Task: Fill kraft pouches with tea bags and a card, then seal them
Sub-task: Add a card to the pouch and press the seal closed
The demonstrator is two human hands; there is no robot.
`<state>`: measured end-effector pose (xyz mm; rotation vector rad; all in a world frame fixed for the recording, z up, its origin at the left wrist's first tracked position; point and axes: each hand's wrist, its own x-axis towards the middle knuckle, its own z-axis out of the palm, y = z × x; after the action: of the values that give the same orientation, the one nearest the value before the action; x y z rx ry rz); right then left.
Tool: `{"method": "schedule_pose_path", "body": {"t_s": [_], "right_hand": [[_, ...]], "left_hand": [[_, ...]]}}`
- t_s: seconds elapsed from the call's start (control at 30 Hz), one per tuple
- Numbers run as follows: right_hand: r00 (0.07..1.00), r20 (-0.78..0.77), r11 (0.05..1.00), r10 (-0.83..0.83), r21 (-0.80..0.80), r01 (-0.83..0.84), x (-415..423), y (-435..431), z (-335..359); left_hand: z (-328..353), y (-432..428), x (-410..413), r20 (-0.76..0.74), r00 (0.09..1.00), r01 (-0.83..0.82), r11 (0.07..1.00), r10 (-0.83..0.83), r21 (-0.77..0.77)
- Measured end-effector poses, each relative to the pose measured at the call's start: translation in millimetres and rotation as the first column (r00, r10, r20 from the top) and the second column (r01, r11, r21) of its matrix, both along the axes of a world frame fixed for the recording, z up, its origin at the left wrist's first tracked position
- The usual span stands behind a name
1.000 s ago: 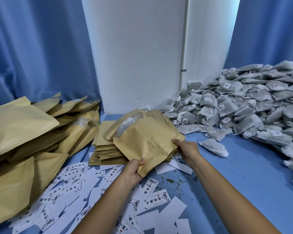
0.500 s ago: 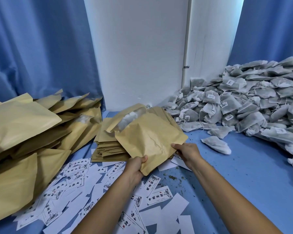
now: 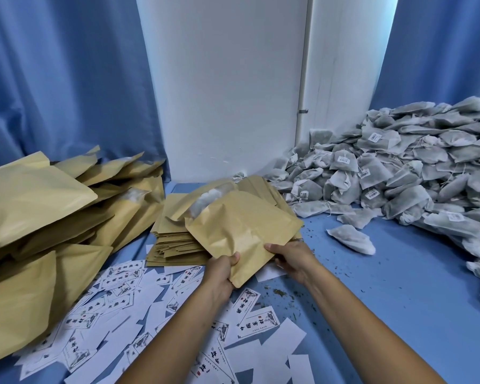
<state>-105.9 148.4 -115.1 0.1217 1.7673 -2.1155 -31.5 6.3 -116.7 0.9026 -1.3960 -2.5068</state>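
We see our left hand point(image 3: 222, 268) and right hand point(image 3: 290, 256) both gripping one kraft pouch point(image 3: 244, 231), fingers curled round its near edge, above scattered cards point(image 3: 122, 314)

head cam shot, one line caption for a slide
Both hands, left and right, hold a kraft pouch above scattered cards, beside heaped tea bags.

Both my hands, left point(image 3: 219, 270) and right point(image 3: 291, 257), grip a kraft pouch point(image 3: 241, 231) above the scattered cards point(image 3: 122, 309), tea bags point(image 3: 399, 178) heaped right.
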Motion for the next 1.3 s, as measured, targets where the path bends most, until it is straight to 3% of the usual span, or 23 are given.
{"method": "schedule_pose_path", "body": {"t_s": [0.1, 0.2, 0.37, 0.47, 0.63, 0.77, 1.13, 1.23, 1.3], "right_hand": [[1.000, -0.015, 0.999, -0.024, -0.039, 0.023, 4.6, -3.5, -0.8], [0.998, 0.014, 0.993, 0.069, -0.092, -0.067, 14.6, -11.8, -2.6], [0.999, -0.041, 0.996, 0.026, -0.082, -0.030, 20.5, -16.7, -4.9], [0.991, -0.055, 0.989, 0.119, -0.075, -0.123, 27.1, -21.0, -6.8], [0.987, -0.106, 0.991, 0.123, -0.040, -0.128, 34.3, -22.0, -8.0], [0.964, -0.092, 0.966, 0.250, -0.042, -0.254, 51.4, -29.5, -18.3], [0.979, -0.091, 0.980, 0.183, -0.066, -0.190, 59.4, -35.4, -26.0], [0.996, -0.050, 0.973, 0.070, -0.218, -0.079, 50.1, -32.4, -16.3], [0.997, -0.079, 0.980, -0.002, -0.200, -0.013, 41.2, -28.9, -9.5]], "left_hand": [[-2.2, 1.0, -0.2, -0.004, 1.000, -0.028, 0.999, 0.028, -0.025], [-2.8, 3.4, -1.3, 0.002, 0.999, -0.051, 0.996, 0.052, -0.067], [-3.7, 6.2, 0.1, -0.048, 0.996, -0.080, 0.996, 0.078, -0.031], [-2.7, 6.9, 0.8, -0.063, 0.995, -0.083, 0.996, 0.083, -0.007], [-1.7, 12.0, 1.4, -0.074, 0.992, -0.102, 0.995, 0.103, 0.019], [0.1, 16.3, 2.4, -0.073, 0.990, -0.121, 0.992, 0.124, 0.040], [4.2, 17.0, 5.4, -0.109, 0.989, -0.094, 0.994, 0.100, 0.055], [4.5, 10.9, 6.6, -0.108, 0.990, -0.082, 0.996, 0.086, 0.039], [4.3, 7.9, 8.0, -0.108, 0.991, -0.077, 0.997, 0.078, 0.014]]}}
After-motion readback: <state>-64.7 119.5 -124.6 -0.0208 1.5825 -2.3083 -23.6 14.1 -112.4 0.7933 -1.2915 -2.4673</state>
